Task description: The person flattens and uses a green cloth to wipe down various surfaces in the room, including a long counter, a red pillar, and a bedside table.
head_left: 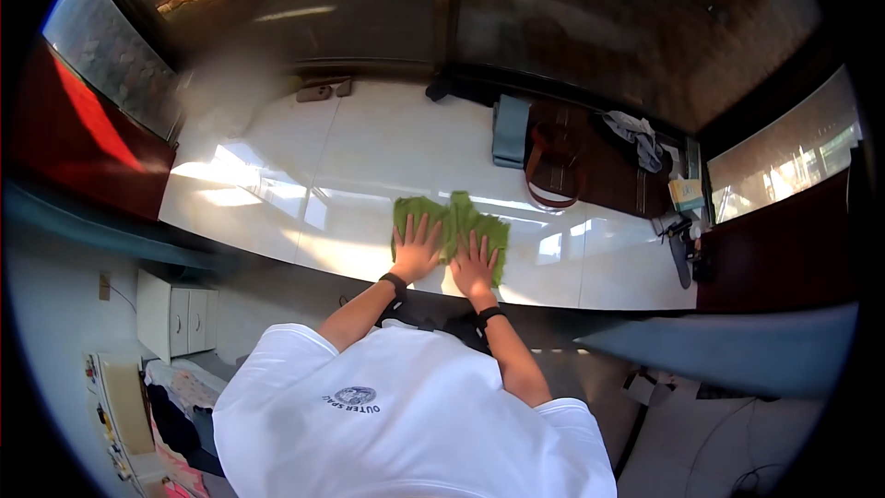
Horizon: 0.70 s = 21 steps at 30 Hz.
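Observation:
A green cloth (461,214) lies spread on the glossy white windowsill (387,148), close to its front edge. My left hand (417,249) rests flat on the left part of the cloth, fingers spread. On the cloth's right part my right hand (474,265) is also laid flat with its fingers apart. Both palms face down and neither hand grips the fabric. A dark band circles each wrist.
A brown bag (604,161) with a reddish-brown strap lies to the right, beside a folded blue-grey cloth (510,132). Crumpled grey fabric (636,138) sits on the bag. Small items (318,92) stand by the window at the back left. A white cabinet (175,318) is below left.

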Each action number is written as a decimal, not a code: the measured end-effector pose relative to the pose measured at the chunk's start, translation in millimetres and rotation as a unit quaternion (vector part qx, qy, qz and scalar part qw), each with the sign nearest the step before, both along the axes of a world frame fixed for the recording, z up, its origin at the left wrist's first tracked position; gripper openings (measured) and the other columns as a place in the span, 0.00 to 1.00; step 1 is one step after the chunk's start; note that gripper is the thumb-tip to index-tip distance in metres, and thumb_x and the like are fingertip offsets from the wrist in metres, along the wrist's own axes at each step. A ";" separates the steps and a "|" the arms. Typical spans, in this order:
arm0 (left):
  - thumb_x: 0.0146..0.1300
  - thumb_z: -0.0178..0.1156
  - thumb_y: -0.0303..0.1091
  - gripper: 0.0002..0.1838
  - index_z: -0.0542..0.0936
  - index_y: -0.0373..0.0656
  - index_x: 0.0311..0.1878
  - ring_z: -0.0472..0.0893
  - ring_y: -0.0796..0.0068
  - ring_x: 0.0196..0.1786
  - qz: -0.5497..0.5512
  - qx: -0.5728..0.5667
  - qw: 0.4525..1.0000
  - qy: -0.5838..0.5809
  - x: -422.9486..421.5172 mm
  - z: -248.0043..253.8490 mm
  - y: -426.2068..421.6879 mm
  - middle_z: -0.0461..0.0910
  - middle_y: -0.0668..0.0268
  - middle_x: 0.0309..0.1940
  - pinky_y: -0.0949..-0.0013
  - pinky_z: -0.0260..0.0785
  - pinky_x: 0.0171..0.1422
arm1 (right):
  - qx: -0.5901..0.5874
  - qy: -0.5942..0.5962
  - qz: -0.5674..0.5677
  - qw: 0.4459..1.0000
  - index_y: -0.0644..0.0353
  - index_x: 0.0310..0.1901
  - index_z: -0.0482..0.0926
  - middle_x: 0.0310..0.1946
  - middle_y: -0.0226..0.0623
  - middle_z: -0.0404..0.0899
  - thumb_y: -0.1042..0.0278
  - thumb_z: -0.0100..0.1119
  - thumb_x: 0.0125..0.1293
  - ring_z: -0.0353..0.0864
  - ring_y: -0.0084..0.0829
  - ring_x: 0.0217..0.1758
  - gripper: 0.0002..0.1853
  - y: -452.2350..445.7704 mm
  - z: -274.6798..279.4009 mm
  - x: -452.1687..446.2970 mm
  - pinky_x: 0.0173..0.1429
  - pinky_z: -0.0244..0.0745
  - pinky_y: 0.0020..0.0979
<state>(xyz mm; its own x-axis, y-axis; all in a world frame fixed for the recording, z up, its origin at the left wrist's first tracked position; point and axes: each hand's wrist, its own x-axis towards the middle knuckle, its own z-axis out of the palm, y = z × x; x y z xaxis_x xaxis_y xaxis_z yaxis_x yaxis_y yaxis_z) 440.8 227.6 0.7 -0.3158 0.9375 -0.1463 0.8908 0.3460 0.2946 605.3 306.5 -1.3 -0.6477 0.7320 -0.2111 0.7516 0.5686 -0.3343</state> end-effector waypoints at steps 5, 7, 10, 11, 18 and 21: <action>0.66 0.52 0.58 0.41 0.54 0.59 0.80 0.37 0.38 0.81 -0.010 0.008 1.000 0.001 51.6 -3.4 -18.7 0.43 0.56 0.81 0.22 0.29 0.74 | 0.040 0.049 0.072 0.995 0.39 0.76 0.61 0.80 0.37 0.47 0.48 0.52 0.70 0.40 0.47 0.84 0.33 3.4 -1.0 87.3 0.80 0.31 0.64; 0.67 0.51 0.60 0.41 0.53 0.60 0.80 0.36 0.37 0.81 -0.003 -0.011 1.000 -0.002 63.8 0.3 -7.0 0.41 0.56 0.82 0.21 0.29 0.73 | 0.047 0.023 0.062 0.997 0.36 0.76 0.61 0.80 0.36 0.48 0.47 0.52 0.70 0.41 0.47 0.83 0.32 19.0 7.0 110.3 0.79 0.32 0.64; 0.67 0.51 0.60 0.41 0.52 0.62 0.80 0.33 0.34 0.80 -0.008 -0.017 1.000 -0.013 74.0 -1.0 21.1 0.39 0.55 0.82 0.19 0.28 0.72 | 0.086 0.024 0.026 0.996 0.36 0.76 0.60 0.80 0.35 0.48 0.47 0.52 0.71 0.41 0.48 0.83 0.33 52.8 -0.1 119.9 0.79 0.32 0.65; 0.67 0.52 0.60 0.41 0.52 0.62 0.80 0.33 0.34 0.80 -0.010 0.006 1.000 -0.018 76.9 -1.6 31.6 0.39 0.55 0.82 0.18 0.28 0.72 | 0.091 0.032 0.012 0.995 0.36 0.77 0.58 0.81 0.35 0.47 0.48 0.51 0.71 0.40 0.49 0.83 0.34 63.1 -5.4 117.9 0.79 0.31 0.66; 0.66 0.54 0.57 0.40 0.56 0.62 0.79 0.37 0.35 0.80 -0.055 0.025 0.998 -0.014 101.6 5.5 51.8 0.42 0.56 0.81 0.18 0.32 0.71 | 0.124 -0.008 -0.045 0.991 0.40 0.77 0.58 0.81 0.36 0.46 0.49 0.52 0.70 0.40 0.49 0.83 0.35 54.7 -16.5 103.6 0.79 0.31 0.66; 0.65 0.55 0.55 0.39 0.58 0.63 0.78 0.40 0.37 0.81 -0.099 0.064 0.993 -0.004 106.0 3.6 37.8 0.46 0.58 0.81 0.19 0.35 0.72 | 0.080 0.028 0.000 0.996 0.39 0.76 0.59 0.81 0.36 0.46 0.49 0.52 0.69 0.41 0.49 0.83 0.34 34.2 -10.2 133.6 0.79 0.30 0.64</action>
